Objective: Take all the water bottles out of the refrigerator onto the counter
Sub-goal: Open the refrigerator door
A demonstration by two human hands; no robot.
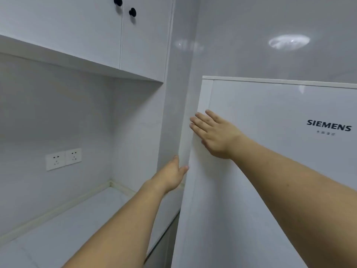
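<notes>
White glossy refrigerator door [270, 151], Siemens logo [329, 127] on its front, looks closed or barely cracked; can't tell which. No water bottles visible anywhere; presumably inside the fridge, hidden behind the door.

Right hand [214, 136] lies flat on the door front near its left edge, fingers [201, 120] straight and slightly spread, tips reaching the edge. Holds nothing, just presses or rests on the panel.

Left hand [170, 175] sits lower at the same door edge, in the gap between the door and the grey wall panel [173, 113] to the door's left. Thumb [183, 168] shows at the edge, the other fingers go out of sight behind it, so whether they hook round the edge can't be told. Looks like it is feeling for a grip to pull the door.

Counter [67, 229], pale marble-look, is left of the door and below hand level; no bottle on the part in view. Double wall socket [63, 158] above the counter on the back wall. Upper cabinet [96, 35] with two black knobs [125, 6] above that, left of the door top.

Progress: very start. Door not yet opened, judging by the flush look, and nothing taken out. Left to do: open the door, find the bottles, move each one to the counter.
</notes>
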